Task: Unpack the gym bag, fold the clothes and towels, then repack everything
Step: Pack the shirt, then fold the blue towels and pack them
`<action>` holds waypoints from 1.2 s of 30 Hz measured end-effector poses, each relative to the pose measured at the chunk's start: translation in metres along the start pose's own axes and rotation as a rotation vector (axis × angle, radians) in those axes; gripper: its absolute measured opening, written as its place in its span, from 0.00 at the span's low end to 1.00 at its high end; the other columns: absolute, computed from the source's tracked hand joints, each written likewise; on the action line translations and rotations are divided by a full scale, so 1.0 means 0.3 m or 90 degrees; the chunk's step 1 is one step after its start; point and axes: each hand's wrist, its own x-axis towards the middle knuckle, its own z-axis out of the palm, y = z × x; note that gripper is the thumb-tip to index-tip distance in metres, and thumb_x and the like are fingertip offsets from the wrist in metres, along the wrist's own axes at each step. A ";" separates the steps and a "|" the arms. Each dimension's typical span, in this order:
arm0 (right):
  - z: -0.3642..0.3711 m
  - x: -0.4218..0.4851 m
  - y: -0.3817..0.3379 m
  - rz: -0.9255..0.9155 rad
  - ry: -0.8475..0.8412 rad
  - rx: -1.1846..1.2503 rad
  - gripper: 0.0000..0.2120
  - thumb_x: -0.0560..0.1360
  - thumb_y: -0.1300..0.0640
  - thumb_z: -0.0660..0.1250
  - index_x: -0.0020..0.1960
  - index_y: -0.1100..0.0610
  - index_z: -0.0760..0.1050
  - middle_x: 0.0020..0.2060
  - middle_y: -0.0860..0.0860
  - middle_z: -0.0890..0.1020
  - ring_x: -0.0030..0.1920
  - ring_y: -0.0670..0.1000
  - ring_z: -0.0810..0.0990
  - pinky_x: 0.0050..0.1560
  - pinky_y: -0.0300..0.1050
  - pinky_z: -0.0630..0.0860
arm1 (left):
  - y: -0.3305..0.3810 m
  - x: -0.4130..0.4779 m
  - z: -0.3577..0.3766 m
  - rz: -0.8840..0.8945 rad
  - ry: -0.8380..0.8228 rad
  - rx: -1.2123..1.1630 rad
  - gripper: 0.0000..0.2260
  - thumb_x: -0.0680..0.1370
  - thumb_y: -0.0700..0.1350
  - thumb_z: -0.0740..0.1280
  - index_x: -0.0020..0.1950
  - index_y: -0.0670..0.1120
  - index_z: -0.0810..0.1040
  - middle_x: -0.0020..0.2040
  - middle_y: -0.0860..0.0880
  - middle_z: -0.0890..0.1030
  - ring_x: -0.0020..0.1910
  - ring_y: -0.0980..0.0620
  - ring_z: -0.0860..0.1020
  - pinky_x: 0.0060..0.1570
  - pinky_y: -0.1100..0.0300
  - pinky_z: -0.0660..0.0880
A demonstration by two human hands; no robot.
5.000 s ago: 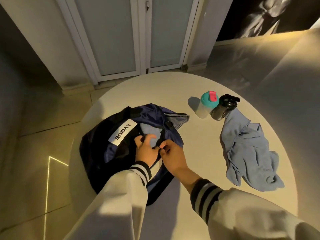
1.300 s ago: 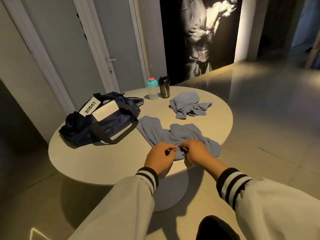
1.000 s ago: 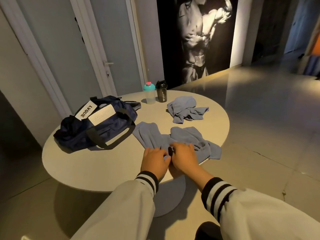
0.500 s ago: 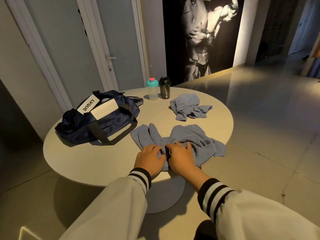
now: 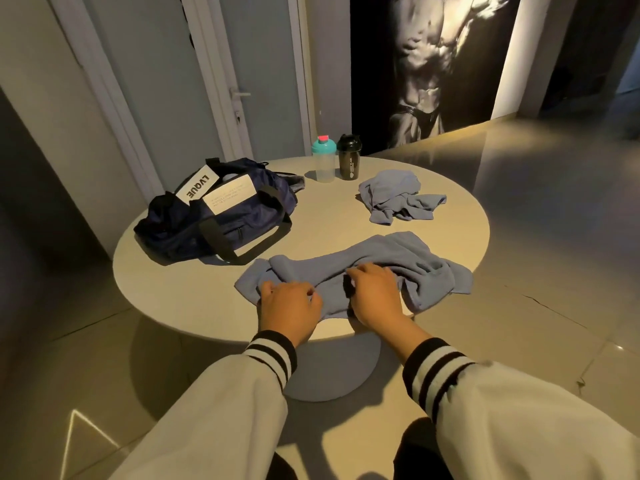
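Note:
A crumpled blue-grey towel (image 5: pixel 398 259) lies along the near edge of the round table (image 5: pixel 194 292). My left hand (image 5: pixel 289 306) grips its near left part with curled fingers. My right hand (image 5: pixel 375 296) grips the towel's middle, fingers bent into the cloth. The navy gym bag (image 5: pixel 221 216) with black straps and a white label sits at the table's left. A second blue-grey cloth (image 5: pixel 394 197) lies bunched at the far right.
A clear bottle with a teal lid (image 5: pixel 323 161) and a black shaker bottle (image 5: pixel 349 161) stand at the table's far edge. White doors (image 5: pixel 249 74) are behind. Tiled floor (image 5: pixel 554 209) spreads to the right.
Five seconds ago both hands worked at the bag. Since then the towel has come onto the table. In the last second my hands have moved apart along it, spreading it wider.

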 end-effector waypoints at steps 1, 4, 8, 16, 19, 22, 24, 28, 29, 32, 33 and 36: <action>0.017 -0.008 -0.029 -0.031 0.008 0.034 0.15 0.78 0.60 0.65 0.64 0.56 0.78 0.54 0.57 0.77 0.56 0.62 0.75 0.57 0.53 0.71 | 0.004 -0.001 0.003 0.033 -0.011 -0.042 0.14 0.82 0.53 0.57 0.56 0.53 0.82 0.49 0.49 0.81 0.50 0.48 0.75 0.62 0.50 0.67; 0.050 -0.033 -0.077 -0.067 -0.024 0.086 0.16 0.79 0.60 0.63 0.65 0.54 0.77 0.52 0.57 0.76 0.51 0.61 0.74 0.53 0.50 0.66 | -0.003 -0.005 0.010 0.062 -0.099 -0.181 0.19 0.84 0.55 0.58 0.73 0.53 0.74 0.66 0.48 0.75 0.66 0.46 0.67 0.69 0.49 0.67; 0.038 -0.025 -0.029 -0.023 -0.061 0.007 0.15 0.77 0.62 0.61 0.61 0.52 0.76 0.56 0.52 0.75 0.58 0.59 0.72 0.71 0.62 0.56 | -0.058 -0.008 -0.002 0.005 -0.150 -0.082 0.25 0.85 0.59 0.52 0.80 0.52 0.60 0.78 0.49 0.65 0.72 0.42 0.63 0.73 0.48 0.62; 0.001 0.010 -0.120 0.028 -0.076 -0.037 0.14 0.80 0.57 0.61 0.65 0.56 0.74 0.62 0.57 0.78 0.66 0.61 0.72 0.70 0.60 0.62 | -0.106 -0.043 -0.052 -0.043 -0.068 -0.068 0.18 0.80 0.59 0.61 0.68 0.54 0.71 0.66 0.47 0.74 0.64 0.44 0.70 0.70 0.47 0.65; 0.050 -0.007 -0.216 -0.091 -0.112 0.165 0.13 0.81 0.56 0.59 0.59 0.58 0.79 0.53 0.59 0.83 0.52 0.60 0.79 0.55 0.55 0.76 | -0.128 -0.041 -0.069 -0.006 -0.045 -0.075 0.10 0.79 0.58 0.62 0.55 0.55 0.74 0.52 0.51 0.80 0.58 0.48 0.74 0.76 0.46 0.54; 0.074 0.005 -0.233 -0.068 -0.165 0.135 0.15 0.83 0.55 0.55 0.58 0.59 0.79 0.55 0.57 0.82 0.52 0.59 0.78 0.58 0.57 0.75 | -0.163 -0.042 -0.107 0.001 -0.114 -0.069 0.11 0.82 0.56 0.60 0.46 0.52 0.76 0.44 0.51 0.81 0.52 0.51 0.77 0.77 0.44 0.48; 0.075 0.020 -0.237 -0.055 -0.175 0.091 0.16 0.84 0.53 0.52 0.57 0.58 0.77 0.58 0.57 0.79 0.55 0.58 0.76 0.59 0.56 0.73 | -0.178 -0.051 -0.134 0.019 -0.112 -0.115 0.13 0.82 0.55 0.60 0.45 0.50 0.77 0.41 0.51 0.81 0.48 0.52 0.78 0.76 0.48 0.47; 0.076 0.048 -0.264 -0.032 -0.184 0.025 0.18 0.83 0.49 0.51 0.53 0.55 0.78 0.57 0.57 0.80 0.54 0.57 0.75 0.58 0.56 0.74 | -0.195 -0.088 -0.173 0.094 -0.031 -0.237 0.11 0.80 0.53 0.65 0.39 0.51 0.76 0.34 0.54 0.77 0.40 0.58 0.72 0.61 0.57 0.60; 0.078 0.054 -0.269 -0.023 -0.204 0.000 0.19 0.83 0.47 0.51 0.59 0.53 0.77 0.62 0.57 0.77 0.60 0.59 0.74 0.62 0.57 0.72 | -0.200 -0.096 -0.181 0.131 -0.007 -0.249 0.11 0.78 0.51 0.66 0.37 0.50 0.75 0.34 0.54 0.76 0.40 0.58 0.70 0.54 0.57 0.63; 0.074 0.080 -0.271 0.032 -0.276 -0.045 0.26 0.81 0.39 0.52 0.75 0.48 0.65 0.78 0.57 0.61 0.77 0.62 0.56 0.75 0.62 0.57 | -0.218 -0.117 -0.203 0.189 -0.110 -0.232 0.12 0.72 0.46 0.70 0.32 0.44 0.74 0.43 0.53 0.78 0.49 0.55 0.69 0.46 0.57 0.68; 0.069 0.093 -0.269 0.061 -0.290 -0.042 0.29 0.81 0.38 0.52 0.78 0.48 0.60 0.80 0.56 0.54 0.79 0.62 0.50 0.77 0.62 0.51 | -0.224 -0.120 -0.211 0.167 -0.189 -0.247 0.13 0.72 0.46 0.70 0.31 0.42 0.73 0.44 0.50 0.79 0.49 0.52 0.72 0.46 0.54 0.73; 0.065 0.121 -0.270 0.110 -0.296 -0.021 0.31 0.81 0.37 0.50 0.81 0.47 0.52 0.81 0.57 0.48 0.80 0.63 0.45 0.77 0.64 0.45 | -0.227 -0.100 -0.238 0.050 -0.234 -0.275 0.14 0.75 0.47 0.68 0.33 0.44 0.70 0.34 0.44 0.74 0.34 0.47 0.72 0.37 0.49 0.70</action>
